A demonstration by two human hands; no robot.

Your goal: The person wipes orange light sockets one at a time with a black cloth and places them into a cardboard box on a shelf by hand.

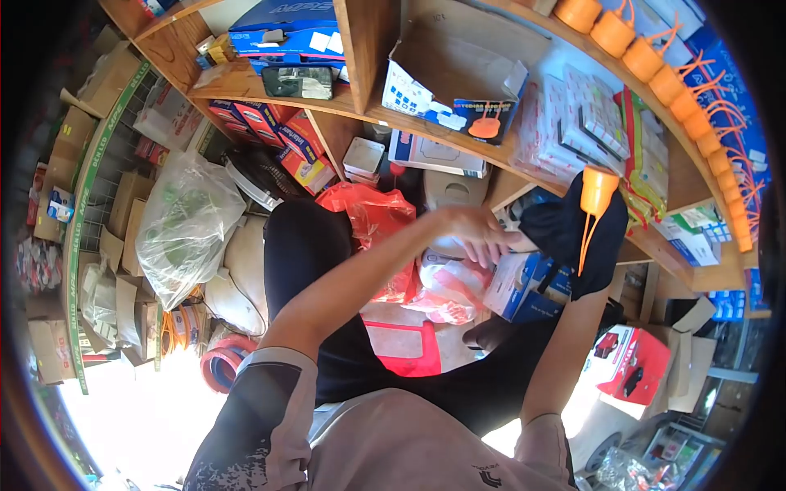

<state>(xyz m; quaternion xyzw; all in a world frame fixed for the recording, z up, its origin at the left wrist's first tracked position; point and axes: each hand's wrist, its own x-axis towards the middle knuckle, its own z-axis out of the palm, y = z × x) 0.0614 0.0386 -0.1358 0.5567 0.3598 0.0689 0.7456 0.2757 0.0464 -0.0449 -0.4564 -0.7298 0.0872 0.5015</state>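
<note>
My left hand [476, 232] reaches across to the right over my lap. Its fingers are stretched out and slightly apart, with nothing visible in them. The fingertips come close to a black cloth item [557, 225], perhaps a cap or a glove, which covers most of my right hand. A bit of skin shows at its left edge, beside my left fingers; whether the two hands touch I cannot tell. An orange lamp holder [599, 190] with two orange wires appears in front of the black cloth. A blue box [524, 286] lies just below my hands.
Wooden shelves [360, 98] ahead hold boxes, an open carton [467, 57] and a phone [298, 82]. Several orange lamp holders [643, 57] hang in a row at upper right. Red plastic bags [385, 213] lie ahead, a clear bag [184, 229] at left, a red box [634, 364] at right.
</note>
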